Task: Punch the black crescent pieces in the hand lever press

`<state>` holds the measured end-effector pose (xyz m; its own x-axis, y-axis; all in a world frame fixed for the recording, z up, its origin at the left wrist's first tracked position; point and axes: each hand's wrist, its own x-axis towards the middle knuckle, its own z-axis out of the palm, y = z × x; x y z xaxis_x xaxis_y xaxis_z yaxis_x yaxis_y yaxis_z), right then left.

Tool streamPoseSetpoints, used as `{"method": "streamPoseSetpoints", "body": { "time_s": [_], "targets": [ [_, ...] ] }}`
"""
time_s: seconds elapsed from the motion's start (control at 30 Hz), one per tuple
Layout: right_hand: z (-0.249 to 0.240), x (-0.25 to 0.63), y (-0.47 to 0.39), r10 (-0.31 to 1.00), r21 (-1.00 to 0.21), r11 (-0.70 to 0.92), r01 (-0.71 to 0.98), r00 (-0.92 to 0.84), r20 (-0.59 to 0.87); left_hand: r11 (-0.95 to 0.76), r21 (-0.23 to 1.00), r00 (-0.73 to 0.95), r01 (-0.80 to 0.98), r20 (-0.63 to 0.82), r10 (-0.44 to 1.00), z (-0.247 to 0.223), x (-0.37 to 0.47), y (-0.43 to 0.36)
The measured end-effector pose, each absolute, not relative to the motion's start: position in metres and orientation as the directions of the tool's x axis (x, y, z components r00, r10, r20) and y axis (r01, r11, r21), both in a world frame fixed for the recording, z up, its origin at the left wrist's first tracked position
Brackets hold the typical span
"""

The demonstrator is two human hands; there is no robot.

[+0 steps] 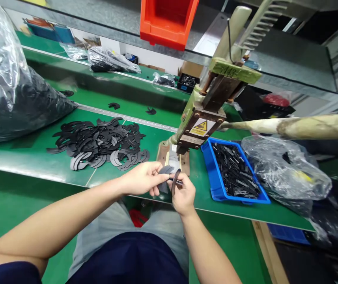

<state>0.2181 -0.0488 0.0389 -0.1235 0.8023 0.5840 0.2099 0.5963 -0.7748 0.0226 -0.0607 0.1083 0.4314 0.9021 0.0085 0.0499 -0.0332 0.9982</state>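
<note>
My left hand (151,179) pinches a curved dark grey plastic piece (165,177) in front of the hand press (197,118). Close beside it, my right hand (183,194) is closed on a thin curved black piece (175,182). The two pieces overlap, and I cannot tell whether they are joined. Just beyond my fingers lies the metal fixture (174,161) at the press's base. To the left spreads a pile of curved black plastic pieces (98,140). On the right, a blue bin (216,189) holds many slim black parts (235,169).
A large clear bag of black parts (15,90) stands at left. The press's long lever (290,125) reaches out to the right, above a crumpled plastic bag (287,169). An orange bin (169,23) sits on the shelf overhead. The green table's front edge (230,215) runs before me.
</note>
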Motion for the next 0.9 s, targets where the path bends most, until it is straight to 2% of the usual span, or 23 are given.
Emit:
{"method": "streamPoseSetpoints", "body": {
  "time_s": [0.17,0.33,0.4,0.47,0.53,0.57,0.63,0.77,0.83,0.9],
  "targets": [
    [0.040,0.224,-0.054,0.760,-0.711,0.647,0.277,-0.159,0.630,0.020,0.996,0.511,0.084,-0.060,0.857,0.111,0.020,-0.057],
    [0.054,0.241,-0.055,0.689,-0.584,0.718,0.378,-0.268,0.673,-0.043,0.983,0.461,0.181,-0.046,0.886,0.109,0.017,-0.051],
    [0.059,0.245,-0.056,0.652,-0.528,0.748,0.401,-0.295,0.699,-0.145,0.961,0.348,0.234,0.056,0.936,0.106,0.017,-0.053],
    [0.062,0.247,-0.055,0.621,-0.482,0.771,0.416,-0.320,0.715,-0.325,0.883,0.224,0.339,0.259,0.939,0.104,0.018,-0.056],
    [0.062,0.247,-0.055,0.596,-0.445,0.789,0.424,-0.352,0.722,-0.485,0.754,0.225,0.443,0.430,0.874,0.104,0.020,-0.060],
    [0.062,0.247,-0.055,0.585,-0.429,0.798,0.424,-0.369,0.722,-0.531,0.710,0.264,0.463,0.461,0.847,0.103,0.022,-0.061],
    [0.062,0.247,-0.055,0.564,-0.404,0.814,0.418,-0.398,0.724,-0.551,0.705,0.327,0.447,0.444,0.834,0.102,0.025,-0.061],
    [0.062,0.253,-0.058,0.535,-0.384,0.833,0.398,-0.406,0.741,-0.456,0.823,0.327,0.338,0.352,0.877,0.097,0.032,-0.056],
    [0.065,0.259,-0.061,0.536,-0.390,0.834,0.391,-0.399,0.744,-0.389,0.894,0.307,0.223,0.314,0.898,0.092,0.035,-0.054],
    [0.072,0.266,-0.065,0.549,-0.400,0.826,0.396,-0.405,0.731,-0.258,0.964,0.361,0.058,0.220,0.906,0.086,0.038,-0.053]
  ]
}}
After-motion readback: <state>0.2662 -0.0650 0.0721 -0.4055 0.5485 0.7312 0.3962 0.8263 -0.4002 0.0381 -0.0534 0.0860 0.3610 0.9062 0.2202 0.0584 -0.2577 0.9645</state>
